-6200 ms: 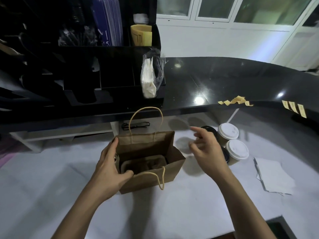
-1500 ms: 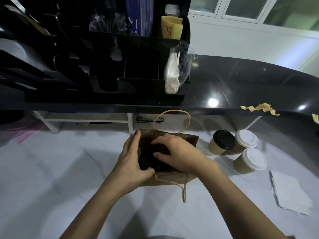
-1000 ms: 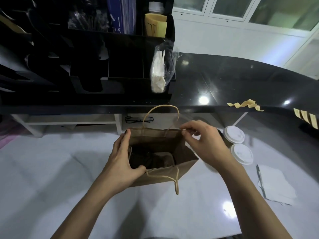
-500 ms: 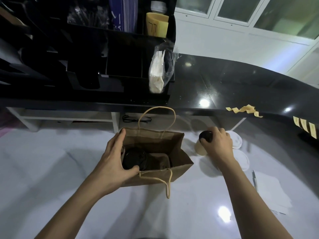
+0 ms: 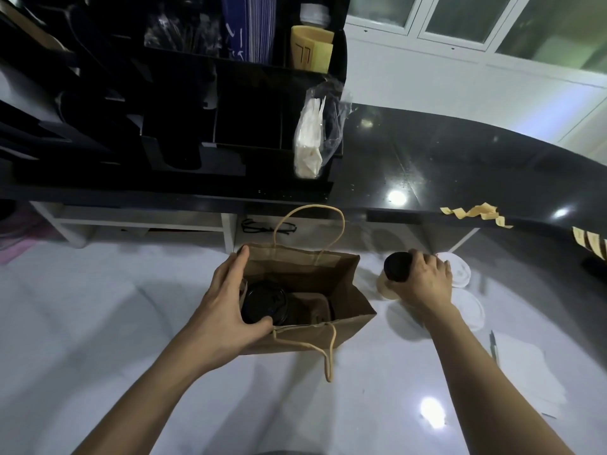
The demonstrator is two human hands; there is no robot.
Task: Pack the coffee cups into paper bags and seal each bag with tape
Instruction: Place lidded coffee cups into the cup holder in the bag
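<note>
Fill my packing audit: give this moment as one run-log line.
left hand: holds paper bag rim | right hand: grips black-lidded cup beside bag | in bag: one packed cup | seal: none

Open brown paper bag [image 5: 341, 290] upright, black-lidded cup [image 5: 264, 307] inside.

The right grip [image 5: 423, 284] covers most of the tan paper cup with a black lid [image 5: 395, 267] and part of two blurred white-lidded paper cups [image 5: 460, 272] behind it. Yellow tape strips [image 5: 591, 241] on the glossy black surface's [image 5: 460, 165] front edge run out of view rightward. The brown paper bag's [image 5: 348, 300] right slot is too dark to read.
</note>
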